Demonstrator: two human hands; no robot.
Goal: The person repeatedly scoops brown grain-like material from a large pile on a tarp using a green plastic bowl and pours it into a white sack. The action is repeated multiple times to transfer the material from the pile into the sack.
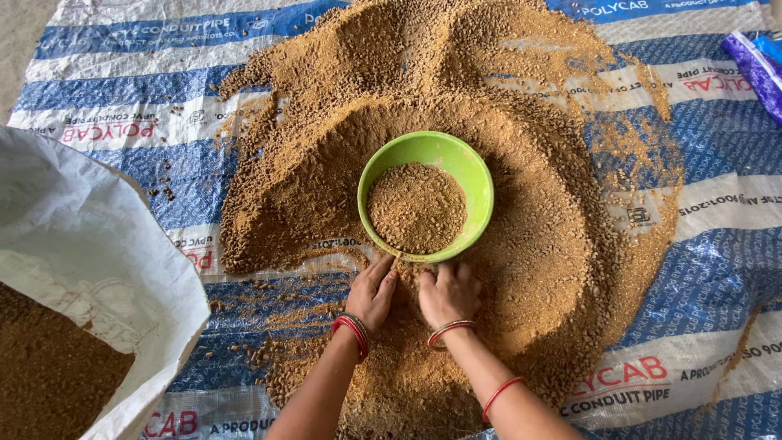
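Both hands sit side by side in the head camera's downward view, just below the round lime-green plastic bowl point(426, 195). Left hand point(372, 295) lies palm down with fingers loosely curved and spread, pressed into the coarse brown granular heap point(521, 269); it grips nothing firm. Right hand point(447, 293) is cupped the same way, fingertips touching the heap at the bowl's near rim. Red bangles circle both wrists.

The bowl stands upright in a hollow of the heap, about half filled with the same brown grains. By the look of it, the hands are scooping loose grains toward the bowl; lifting a handful over its rim would come next.

Under the heap lies a blue-and-white striped woven plastic sheet point(717, 269) with red and blue printed lettering. Left of the bowl, an open white woven sack point(106, 269) holds more brown material. Far right of the bowl, a purple plastic packet point(762, 69) lies at the edge.
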